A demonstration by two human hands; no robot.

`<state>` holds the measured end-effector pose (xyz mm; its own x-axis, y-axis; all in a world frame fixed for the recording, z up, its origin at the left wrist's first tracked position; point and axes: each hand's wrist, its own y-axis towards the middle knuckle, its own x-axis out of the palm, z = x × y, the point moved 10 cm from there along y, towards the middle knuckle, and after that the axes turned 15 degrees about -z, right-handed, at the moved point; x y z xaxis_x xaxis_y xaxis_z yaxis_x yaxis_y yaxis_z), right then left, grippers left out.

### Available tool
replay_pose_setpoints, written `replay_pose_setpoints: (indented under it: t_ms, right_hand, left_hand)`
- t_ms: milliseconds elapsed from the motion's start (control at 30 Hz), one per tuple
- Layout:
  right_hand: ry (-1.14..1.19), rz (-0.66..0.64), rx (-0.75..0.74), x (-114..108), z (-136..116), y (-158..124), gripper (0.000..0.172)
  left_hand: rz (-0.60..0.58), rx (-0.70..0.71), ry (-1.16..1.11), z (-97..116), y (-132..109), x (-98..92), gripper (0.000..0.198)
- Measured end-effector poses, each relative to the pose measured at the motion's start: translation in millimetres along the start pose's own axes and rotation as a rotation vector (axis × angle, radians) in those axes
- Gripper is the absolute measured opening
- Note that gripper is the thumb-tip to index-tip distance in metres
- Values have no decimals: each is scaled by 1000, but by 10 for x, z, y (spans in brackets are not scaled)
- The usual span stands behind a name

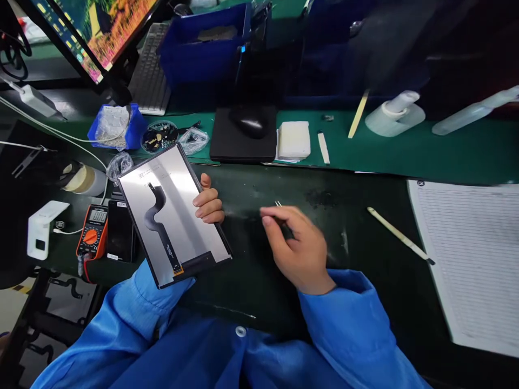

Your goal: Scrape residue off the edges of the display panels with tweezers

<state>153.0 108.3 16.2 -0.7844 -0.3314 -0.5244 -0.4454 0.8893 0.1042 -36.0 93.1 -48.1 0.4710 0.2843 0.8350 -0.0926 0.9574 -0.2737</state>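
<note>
My left hand (pixel 208 205) grips the right edge of a silver tablet screen panel (pixel 178 205), held tilted above the dark mat with its back face up. A black flex cable (pixel 160 221) snakes down that back face. My right hand (pixel 298 246) rests on the mat to the right of the panel, its fingers pinched on thin metal tweezers (pixel 279 205) whose tips stick out above the thumb. Both sleeves are blue.
An orange multimeter (pixel 92 232) and a black phone (pixel 120 231) lie left of the panel. A white pad stack (pixel 293 140), black stand base (pixel 243 135), blue bins (pixel 203 46), keyboard (pixel 150 70) and monitor (pixel 89 32) sit behind. A pale stick (pixel 399 235) and lined paper sheet (pixel 470 259) lie right.
</note>
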Motion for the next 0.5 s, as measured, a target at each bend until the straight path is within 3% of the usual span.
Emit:
replay_pose_setpoints:
  t_ms: [100, 200, 267, 367, 500]
  right_hand:
    - [423, -262, 109, 398, 22, -51, 20]
    - [677, -454, 170, 714, -5, -121, 25]
    - [748, -521, 174, 809, -25, -146, 24]
    - [780, -586, 202, 887, -29, -185, 19]
    - [803, -616, 245, 944, -37, -233, 12]
  left_hand:
    - [9, 15, 6, 16, -7, -2, 35]
    - [-1, 38, -4, 36, -3, -23, 39]
    - [-14, 20, -25, 32, 3, -34, 41]
    - [-94, -119, -54, -49, 19, 21, 38]
    - [-358, -241, -115, -89, 20, 252, 37]
